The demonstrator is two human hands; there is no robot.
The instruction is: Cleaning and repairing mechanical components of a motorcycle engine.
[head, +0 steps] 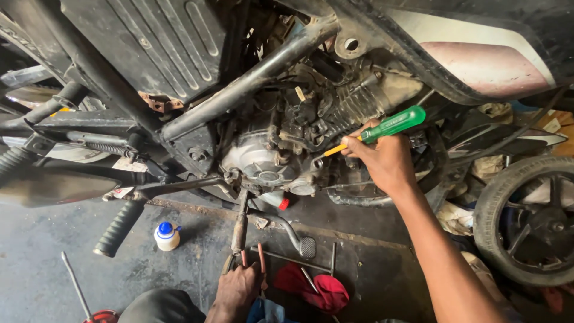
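Your right hand (385,158) is raised to the side of the motorcycle engine (281,161) and closed in a fist around a screwdriver (373,130) with a green handle and a yellow collar; the handle sticks up and to the right out of your grip, and the metal shaft slants down to the left, its tip against the engine just right of the round silver cover (258,160). Your left hand (238,286) is low at the bottom of the view, down at the floor, fingers wrapped around the red-sleeved handles of a pair of pliers (242,258) that point up toward the underside of the bike; you cannot tell from here what the pliers' nose is biting, since it runs in line with a rusty rod (240,227) hanging below the engine. Just right of that hand a red rag (320,290) lies on the concrete floor (48,257), with a thin T-shaped metal wrench (311,260) resting across it. A bent foot lever (294,234) with a square pad ends just above the rag. To the left, a small white bottle with a blue cap (167,235) stands upright on the floor, near a black rubber footpeg (119,227) that angles down from the frame. A thick frame tube (251,81) runs diagonally above the engine, and a black tyre (529,224) sits at the far right, well apart from both hands.
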